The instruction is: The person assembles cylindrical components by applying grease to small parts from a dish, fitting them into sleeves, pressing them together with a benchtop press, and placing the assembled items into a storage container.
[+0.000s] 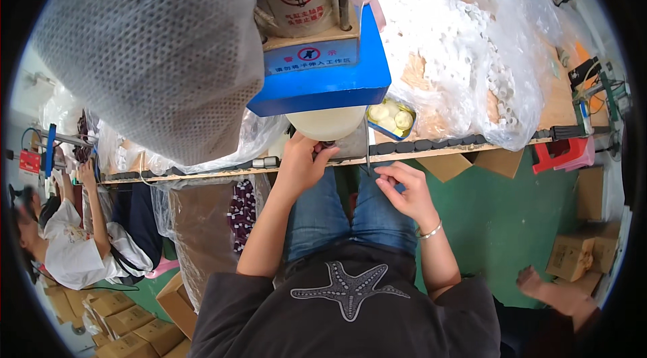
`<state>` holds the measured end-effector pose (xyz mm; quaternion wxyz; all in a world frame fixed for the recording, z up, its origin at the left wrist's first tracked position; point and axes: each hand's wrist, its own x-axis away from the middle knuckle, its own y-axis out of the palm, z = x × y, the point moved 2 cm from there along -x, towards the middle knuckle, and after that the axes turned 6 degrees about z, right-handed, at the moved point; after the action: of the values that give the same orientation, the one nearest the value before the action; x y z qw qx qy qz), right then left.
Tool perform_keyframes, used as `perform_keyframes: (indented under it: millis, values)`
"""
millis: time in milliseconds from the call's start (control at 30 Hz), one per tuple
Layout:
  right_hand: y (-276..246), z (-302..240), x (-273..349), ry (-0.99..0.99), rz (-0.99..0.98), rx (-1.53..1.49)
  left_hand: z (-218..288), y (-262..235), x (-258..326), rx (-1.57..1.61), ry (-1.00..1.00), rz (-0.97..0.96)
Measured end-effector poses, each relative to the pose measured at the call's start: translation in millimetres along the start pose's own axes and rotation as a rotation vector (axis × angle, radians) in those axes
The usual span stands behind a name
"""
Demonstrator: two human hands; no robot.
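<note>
A press machine with a blue housing (337, 92) stands at the table edge in front of me, a cream round part (328, 122) on its underside. My left hand (304, 163) is closed just below that round part, thumb and fingers pinched together. Something small and dark shows at the fingertips, too hidden to name. To the right, a thin metal rod (368, 149) reaches down past the table edge. Near its lower end my right hand (407, 193) hangs over my thigh, fingers loosely bent and apart, with nothing visible in them.
A blue tray (412, 130) of pale round pieces sits right of the press. Behind it, white plastic parts (438, 55) heap on clear sheeting. A white mesh bag (148, 55) hangs at upper left. A co-worker (84, 243) works at left; another person's hand (539, 285) shows at right.
</note>
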<state>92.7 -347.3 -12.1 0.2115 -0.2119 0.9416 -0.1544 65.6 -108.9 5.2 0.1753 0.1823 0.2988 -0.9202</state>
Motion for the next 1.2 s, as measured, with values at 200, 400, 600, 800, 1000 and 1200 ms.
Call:
perform_keyframes:
  millis: [200,400,600,800,1000,1200]
  values:
    - [-6.0,-6.0,1.2,-0.004,-0.014,-0.007,-9.8,8.4,-2.0,0.059,-0.084,-0.087]
    - [-60.6,-5.0,-9.8,-0.154,0.268,0.198,-2.2,5.7,1.3,-0.136,-0.139,-0.071]
    - [-220.0,57.6,-54.3,0.081,0.802,0.472,-2.9,4.2,6.6,-0.003,-0.138,0.004]
    - [-259.0,120.9,-70.6,0.32,0.476,1.174,-4.7,10.4,5.9,0.022,-0.097,0.012]
    - [-236.6,130.4,-79.1,0.328,0.338,1.424,-6.1,8.6,7.2,0.044,-0.163,0.032]
    - [-199.6,69.1,-89.8,0.085,0.385,0.735,-12.1,8.0,9.0,-0.017,-0.095,0.021]
